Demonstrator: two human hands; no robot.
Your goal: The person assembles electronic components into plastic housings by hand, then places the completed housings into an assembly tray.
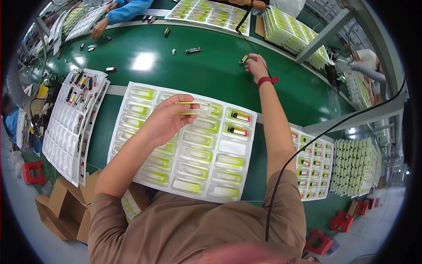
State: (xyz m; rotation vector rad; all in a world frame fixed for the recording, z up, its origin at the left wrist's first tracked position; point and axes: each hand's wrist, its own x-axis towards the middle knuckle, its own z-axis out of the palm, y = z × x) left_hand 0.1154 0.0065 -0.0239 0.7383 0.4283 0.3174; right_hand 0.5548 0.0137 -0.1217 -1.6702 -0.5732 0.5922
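My left hand pinches a clear plastic blister shell with a yellow-green edge, over the white tray in front of me. Most pockets of this tray hold similar clear and yellow-green shells. Two of them, in the right column, contain small black, white and red stick-shaped devices. My right arm stretches forward across the green belt. At its end my right hand has its fingertips closed on a small black and orange-red device. A red strap with a thin cord circles that wrist.
Stacked white trays with loose devices stand at left, and a filled tray at right. More devices lie on the green belt. A black cable crosses near my right arm. A co-worker's blue sleeve reaches in opposite.
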